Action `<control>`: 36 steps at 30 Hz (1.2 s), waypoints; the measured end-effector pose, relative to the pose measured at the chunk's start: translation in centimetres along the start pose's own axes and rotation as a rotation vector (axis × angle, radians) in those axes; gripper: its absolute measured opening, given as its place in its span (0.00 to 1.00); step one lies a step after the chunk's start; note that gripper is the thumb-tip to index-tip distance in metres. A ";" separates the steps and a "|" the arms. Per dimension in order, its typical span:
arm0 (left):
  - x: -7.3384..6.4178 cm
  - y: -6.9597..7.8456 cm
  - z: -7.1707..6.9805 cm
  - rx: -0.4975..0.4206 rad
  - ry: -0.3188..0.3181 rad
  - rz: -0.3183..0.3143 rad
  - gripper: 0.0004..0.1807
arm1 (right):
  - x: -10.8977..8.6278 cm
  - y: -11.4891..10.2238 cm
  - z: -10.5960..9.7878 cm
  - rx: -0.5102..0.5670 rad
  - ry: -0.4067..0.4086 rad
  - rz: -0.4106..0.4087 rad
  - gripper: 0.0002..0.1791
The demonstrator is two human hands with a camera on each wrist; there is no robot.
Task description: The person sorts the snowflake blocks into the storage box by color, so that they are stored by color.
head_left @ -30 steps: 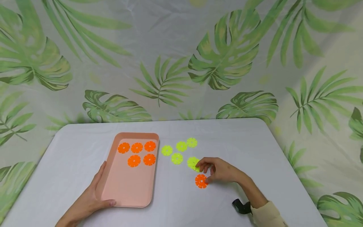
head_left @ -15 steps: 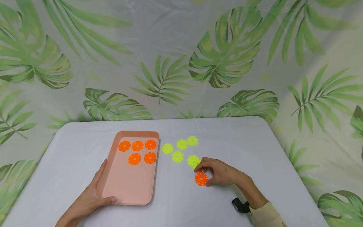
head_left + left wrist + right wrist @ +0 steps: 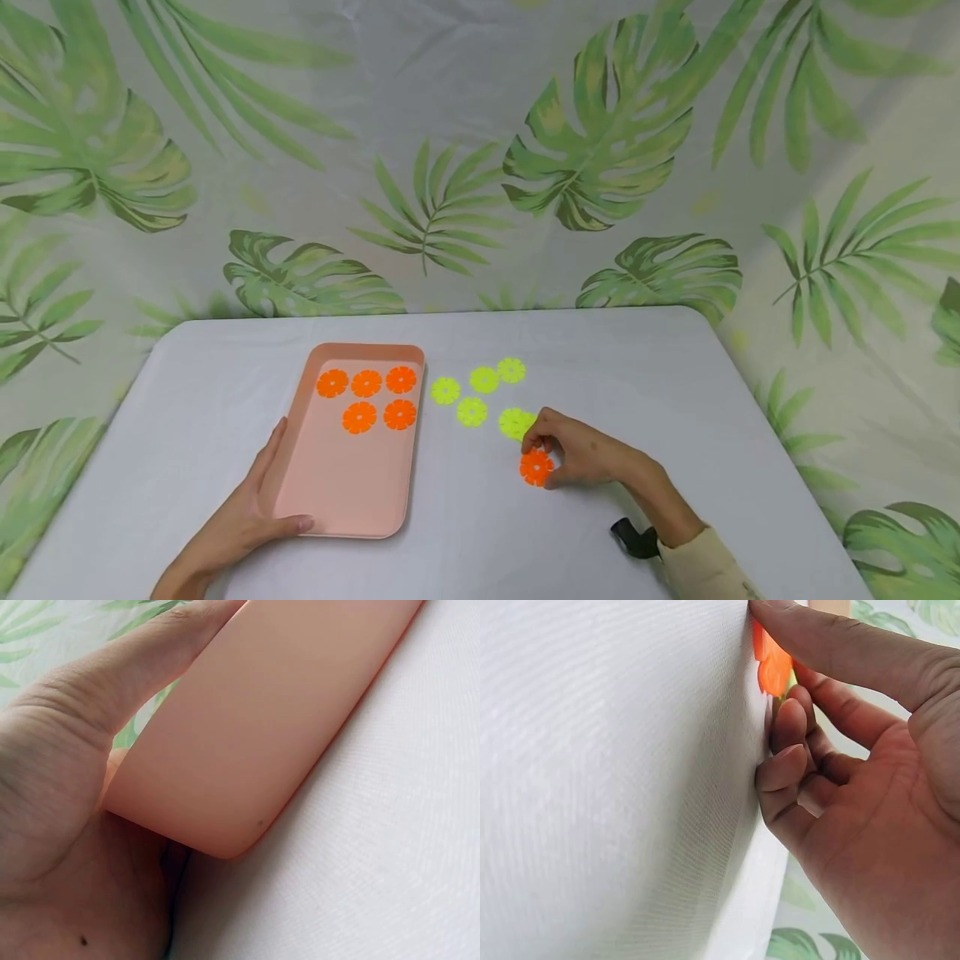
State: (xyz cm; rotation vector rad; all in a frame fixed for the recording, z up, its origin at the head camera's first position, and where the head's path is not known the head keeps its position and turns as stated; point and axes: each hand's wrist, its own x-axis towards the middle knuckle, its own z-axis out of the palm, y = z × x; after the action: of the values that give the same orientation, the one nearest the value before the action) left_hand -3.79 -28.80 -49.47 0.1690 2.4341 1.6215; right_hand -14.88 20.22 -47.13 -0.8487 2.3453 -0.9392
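My right hand pinches an orange notched plastic disc by its edge, index finger above and thumb at the lower right. The right wrist view shows that orange disc low over the white cloth, with the other fingers curled beneath. My left hand holds the near-left corner of a pink tray, fingers along its left side and thumb at the near edge. Up close, the left wrist view has the tray's wall against the palm. Several orange discs lie in the tray's far half.
Several yellow-green notched discs lie right of the tray. A pair of them overlaps beside my right fingers, partly covered. A black object sits by the right wrist. Leaf-patterned cloth hangs behind the white table.
My right index finger has come down onto the orange disc's far edge, closing on it with the thumb. The left hand keeps its place on the tray. The whole view has shifted slightly.
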 end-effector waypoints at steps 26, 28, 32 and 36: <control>0.0 -0.2 0.1 -0.006 0.001 0.043 0.71 | 0.4 1.0 0.4 0.096 0.171 0.005 0.23; 0.1 -0.2 0.1 -0.001 0.000 0.049 0.71 | 0.6 0.9 0.4 0.117 0.184 0.015 0.23; 0.2 -0.2 0.1 0.011 -0.002 0.046 0.71 | 1.1 0.5 0.5 0.169 0.201 0.018 0.24; 0.0 0.0 0.0 -0.017 -0.017 -0.020 0.71 | 1.9 0.0 0.8 0.205 0.211 0.005 0.24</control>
State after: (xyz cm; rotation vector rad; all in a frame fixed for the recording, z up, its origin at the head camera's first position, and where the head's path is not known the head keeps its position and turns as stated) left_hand -3.80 -28.76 -49.43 0.1548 2.4013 1.6258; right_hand -15.69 18.58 -48.02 -0.6909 2.3682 -1.2973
